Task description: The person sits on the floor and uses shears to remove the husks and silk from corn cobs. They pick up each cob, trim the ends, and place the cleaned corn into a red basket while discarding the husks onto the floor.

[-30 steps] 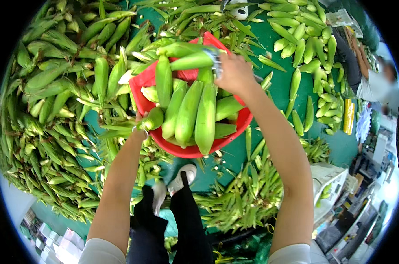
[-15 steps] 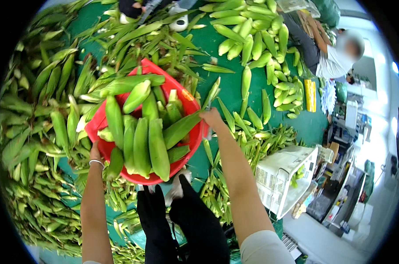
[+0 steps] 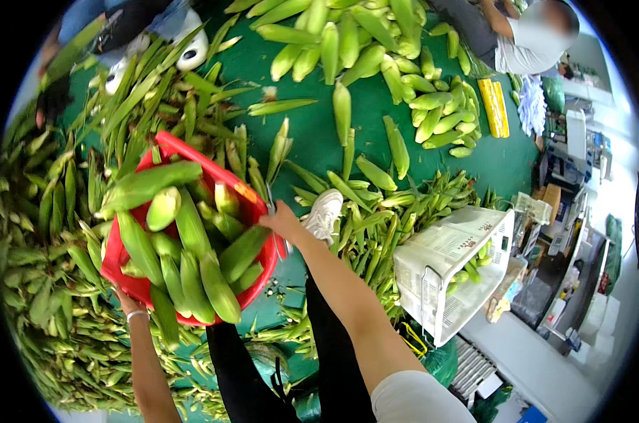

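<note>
A red basin point(image 3: 113, 259) full of green corn ears in their husks point(image 3: 187, 278) is held up in front of me, tilted. My left hand point(image 3: 130, 302), closed, grips its near left side; the basin and corn partly hide the fingers. On the right side, my right hand point(image 3: 282, 220) is wrapped round the rim. A slim grey tool with a red part point(image 3: 283, 248) sticks out by that hand; its kind is unclear. Loose husk leaves point(image 3: 279, 148) lie on the green floor beyond the basin.
Heaps of unsorted corn and husks point(image 3: 44, 310) cover the left side. Trimmed corn ears point(image 3: 362, 42) are piled at the far side. A white plastic crate point(image 3: 436, 264) with some corn stands at right. One person point(image 3: 538, 42) sits far right; another's shoes point(image 3: 192, 49) show far left.
The basin and both hands have shifted left and slightly down in view. My white shoe now shows right of the basin, with my legs apart. The view has turned toward the right.
</note>
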A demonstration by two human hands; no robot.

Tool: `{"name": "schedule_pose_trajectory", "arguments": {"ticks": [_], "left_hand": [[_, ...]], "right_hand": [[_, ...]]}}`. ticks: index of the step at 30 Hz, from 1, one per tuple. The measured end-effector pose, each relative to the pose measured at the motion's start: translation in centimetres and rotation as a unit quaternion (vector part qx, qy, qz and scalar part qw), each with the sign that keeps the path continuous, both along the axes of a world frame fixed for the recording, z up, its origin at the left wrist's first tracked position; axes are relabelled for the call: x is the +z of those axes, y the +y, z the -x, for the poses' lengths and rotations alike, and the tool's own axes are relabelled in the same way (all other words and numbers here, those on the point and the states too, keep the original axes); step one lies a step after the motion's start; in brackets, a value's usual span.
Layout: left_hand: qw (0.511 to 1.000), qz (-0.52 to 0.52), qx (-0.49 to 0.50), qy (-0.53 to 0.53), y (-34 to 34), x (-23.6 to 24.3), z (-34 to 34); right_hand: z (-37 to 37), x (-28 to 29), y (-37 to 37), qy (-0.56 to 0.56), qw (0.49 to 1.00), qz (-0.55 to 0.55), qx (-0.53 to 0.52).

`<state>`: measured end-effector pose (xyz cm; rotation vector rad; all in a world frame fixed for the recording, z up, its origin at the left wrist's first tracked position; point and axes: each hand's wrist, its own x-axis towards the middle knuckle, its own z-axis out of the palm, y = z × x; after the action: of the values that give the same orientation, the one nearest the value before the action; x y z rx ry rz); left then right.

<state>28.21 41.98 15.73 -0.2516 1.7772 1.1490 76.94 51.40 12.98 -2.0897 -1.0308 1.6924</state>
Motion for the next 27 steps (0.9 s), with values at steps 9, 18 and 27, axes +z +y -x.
{"name": "schedule_pose_trajectory", "arguments": {"ticks": [9,18,27], "left_hand": [[0.959,0.066,-0.236,0.142,15.4,14.6,-15.7],[0.555,-0.129,-0.705,0.422,40.8,7.8,-47.9],[0.254,0.029,-0.902,0.349,59.4,1.9,-78.8]], "right_hand": [[-20.1,16.3,-1.3,0.021,0.987,0.040,-0.156],[-41.8,19.2,0.7,-0.078,0.927,0.038,-0.365],[-55.9,18.0,5.5,0.194,0.793,0.060,-0.575]]}}
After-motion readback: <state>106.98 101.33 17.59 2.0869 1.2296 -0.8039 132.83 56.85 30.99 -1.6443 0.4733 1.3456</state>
